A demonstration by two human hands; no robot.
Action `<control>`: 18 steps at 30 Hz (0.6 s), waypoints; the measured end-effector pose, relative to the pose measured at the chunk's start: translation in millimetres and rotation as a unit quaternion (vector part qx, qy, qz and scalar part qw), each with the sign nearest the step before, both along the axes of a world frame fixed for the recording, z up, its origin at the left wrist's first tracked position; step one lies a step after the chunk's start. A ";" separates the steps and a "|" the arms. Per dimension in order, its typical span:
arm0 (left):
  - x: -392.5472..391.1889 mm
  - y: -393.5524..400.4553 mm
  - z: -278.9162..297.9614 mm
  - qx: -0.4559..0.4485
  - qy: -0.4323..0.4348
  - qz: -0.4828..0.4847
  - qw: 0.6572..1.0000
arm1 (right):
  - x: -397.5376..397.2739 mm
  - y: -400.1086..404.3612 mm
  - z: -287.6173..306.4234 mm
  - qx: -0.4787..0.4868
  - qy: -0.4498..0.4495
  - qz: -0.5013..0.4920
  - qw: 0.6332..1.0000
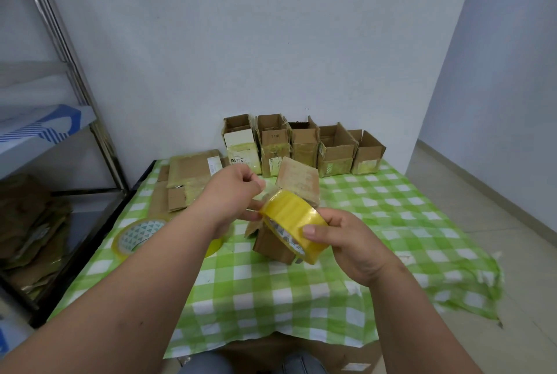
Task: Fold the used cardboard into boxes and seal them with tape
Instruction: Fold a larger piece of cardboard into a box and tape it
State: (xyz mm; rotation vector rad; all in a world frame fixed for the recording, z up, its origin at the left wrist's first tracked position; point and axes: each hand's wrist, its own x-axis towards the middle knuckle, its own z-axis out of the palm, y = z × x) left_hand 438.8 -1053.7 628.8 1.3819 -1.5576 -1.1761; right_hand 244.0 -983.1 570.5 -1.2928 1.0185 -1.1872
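My right hand (349, 241) grips a roll of yellow tape (291, 218) and holds it above the table. My left hand (233, 195) pinches the tape's loose end at the roll's upper left edge. Right behind and below the roll stands a small brown cardboard box (297, 180) with flaps up, partly hidden by the roll and my hands. Flat cardboard sheets (188, 174) lie at the table's far left.
Several folded open boxes (336, 150) line the wall at the table's back. A second tape roll (135, 235) lies at the left on the green checked tablecloth (391, 217). A metal shelf (75, 78) with stacked cardboard stands left.
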 end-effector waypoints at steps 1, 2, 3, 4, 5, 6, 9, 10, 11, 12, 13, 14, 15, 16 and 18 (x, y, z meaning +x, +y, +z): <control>-0.4 0.5 0.7 0.000 -0.002 0.001 1.000 | -2.0 0.2 1.0 -0.001 -0.020 0.000 1.000; -1.3 1.1 1.2 -0.001 -0.004 0.003 1.000 | -4.8 -0.4 1.2 -0.003 -0.040 -0.004 0.999; -2.6 1.8 1.5 -0.002 -0.003 0.005 1.000 | -7.6 -0.6 2.2 -0.003 -0.057 -0.009 0.998; -4.3 2.8 1.9 -0.002 0.002 0.009 1.000 | -10.6 -1.3 2.4 -0.005 -0.066 -0.014 0.998; -6.2 3.6 2.4 -0.001 0.008 0.014 1.000 | -13.5 -1.8 3.4 -0.008 -0.075 -0.018 0.997; -8.3 4.0 3.1 -0.001 0.012 0.020 1.000 | -16.9 -2.0 4.4 -0.011 -0.079 -0.020 0.997; -11.7 2.4 5.2 -0.005 0.007 0.026 1.000 | -26.1 -1.3 10.4 -0.019 -0.069 -0.030 0.997; -12.7 2.0 6.4 -0.006 0.008 0.025 1.000 | -29.7 -0.5 12.1 -0.024 -0.062 -0.033 0.997; -13.6 1.6 7.5 -0.007 0.011 0.022 1.000 | -32.7 1.1 14.4 -0.028 -0.056 -0.036 0.997; -14.7 1.6 8.2 -0.007 0.013 0.018 1.000 | -36.4 1.8 14.9 -0.033 -0.048 -0.037 0.998; -16.3 1.9 8.2 -0.006 0.016 0.015 1.000 | -39.6 2.6 15.9 -0.035 -0.042 -0.036 0.998; -18.0 1.9 7.6 -0.004 0.020 0.013 1.000 | -43.0 2.8 16.9 -0.035 -0.033 -0.037 0.998; -19.4 1.3 6.9 -0.003 0.026 0.014 1.000 | -46.2 3.0 18.3 -0.034 -0.021 -0.040 0.998; -20.0 0.1 6.6 -0.002 0.034 0.018 0.999 | -49.2 2.5 19.2 -0.035 -0.005 -0.043 0.998; -18.8 -5.2 8.7 -0.002 0.049 0.030 0.998 | -57.8 1.3 20.3 -0.030 0.025 -0.061 0.997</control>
